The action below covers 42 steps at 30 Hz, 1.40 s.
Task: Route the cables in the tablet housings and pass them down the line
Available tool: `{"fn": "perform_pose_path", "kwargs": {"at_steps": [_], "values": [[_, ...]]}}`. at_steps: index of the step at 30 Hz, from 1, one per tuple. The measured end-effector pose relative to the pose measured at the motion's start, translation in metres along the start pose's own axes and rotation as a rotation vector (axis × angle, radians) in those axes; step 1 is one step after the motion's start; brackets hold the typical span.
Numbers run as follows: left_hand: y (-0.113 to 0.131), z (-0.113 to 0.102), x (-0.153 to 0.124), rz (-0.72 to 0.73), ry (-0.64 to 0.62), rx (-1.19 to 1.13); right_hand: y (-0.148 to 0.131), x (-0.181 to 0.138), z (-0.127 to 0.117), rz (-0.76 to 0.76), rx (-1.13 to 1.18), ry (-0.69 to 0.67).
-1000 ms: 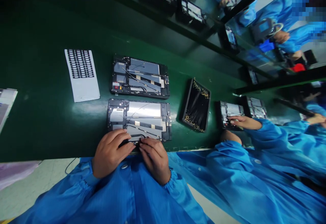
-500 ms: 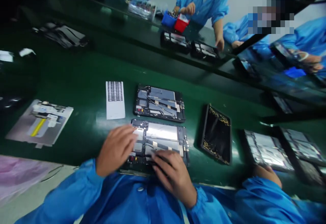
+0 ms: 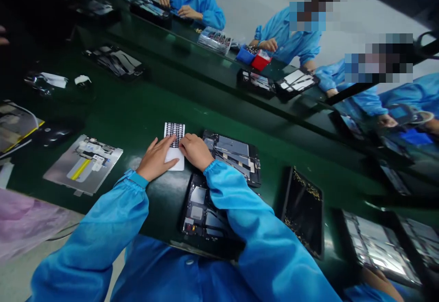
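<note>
A white sheet of small black stickers (image 3: 174, 130) lies on the green table before me. My left hand (image 3: 157, 156) rests over its left side with the fingers stretched out, holding nothing. At the sheet's right edge, my right hand (image 3: 195, 150) has its fingers bent and pressed together; whatever may be between the fingertips is hidden. Under my right forearm is an opened tablet-like device (image 3: 199, 210) with exposed inner parts, its right part covered by the sleeve. A second opened device (image 3: 236, 151) sits behind it, partly covered by my right hand and sleeve.
A black tray-like frame (image 3: 303, 215) with gold edge bits lies to the right. On the left is a metal panel (image 3: 65, 169) with a yellow strip. Across the table, a red bin (image 3: 261, 60) and a blue bin (image 3: 246, 54) stand near co-workers in blue. More devices (image 3: 377, 242) lie far right.
Both hands have left the nearer opened device and moved forward to the sticker sheet. The left now lies on it, the right has closed its fingers at its edge. The view has also shifted.
</note>
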<state>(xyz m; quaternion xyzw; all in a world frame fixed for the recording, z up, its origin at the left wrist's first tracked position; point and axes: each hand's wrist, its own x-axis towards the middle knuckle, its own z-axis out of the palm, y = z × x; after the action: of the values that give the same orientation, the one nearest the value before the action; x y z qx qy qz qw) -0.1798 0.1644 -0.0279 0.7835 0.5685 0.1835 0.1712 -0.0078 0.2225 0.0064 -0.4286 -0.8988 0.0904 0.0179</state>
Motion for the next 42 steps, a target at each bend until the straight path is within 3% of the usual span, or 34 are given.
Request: {"fn": "perform_pose_path", "kwargs": {"at_steps": [5,7,9,11,13,15,17,20,21,23,26,30,42], "values": [[-0.001,0.000,0.004,0.012,-0.013,-0.014,0.005,0.006,-0.004,0.024,0.059,-0.046],[-0.004,0.002,0.007,0.029,-0.001,0.005,0.013,-0.013,-0.020,0.010,0.179,0.055],[-0.008,0.002,0.010,0.053,0.002,0.023,0.019,-0.055,-0.039,-0.035,0.377,0.279],[-0.008,0.000,0.013,0.099,0.017,0.011,0.021,-0.118,-0.055,-0.058,0.548,0.478],[0.000,-0.006,0.011,0.146,0.108,-0.025,0.018,-0.189,-0.059,0.033,0.581,0.501],[0.022,-0.013,0.002,0.171,0.246,-0.071,0.013,-0.255,-0.049,0.187,0.542,0.488],[0.058,-0.016,-0.018,0.207,0.305,-0.102,0.006,-0.305,-0.030,0.326,0.493,0.462],[0.129,-0.002,-0.060,0.417,0.125,-0.108,-0.005,-0.345,-0.001,0.425,0.429,0.431],[0.151,0.007,-0.073,0.497,0.055,-0.107,-0.008,-0.349,0.005,0.426,0.409,0.425],[0.186,0.031,-0.094,0.583,0.029,-0.093,-0.015,-0.352,0.013,0.398,0.371,0.423],[0.211,0.065,-0.106,0.549,0.048,-0.108,-0.019,-0.348,0.018,0.355,0.326,0.429],[0.209,0.084,-0.102,0.484,0.060,-0.148,-0.019,-0.347,0.022,0.335,0.280,0.385],[0.206,0.085,-0.101,0.487,0.047,-0.186,-0.017,-0.347,0.027,0.335,0.241,0.351]]}}
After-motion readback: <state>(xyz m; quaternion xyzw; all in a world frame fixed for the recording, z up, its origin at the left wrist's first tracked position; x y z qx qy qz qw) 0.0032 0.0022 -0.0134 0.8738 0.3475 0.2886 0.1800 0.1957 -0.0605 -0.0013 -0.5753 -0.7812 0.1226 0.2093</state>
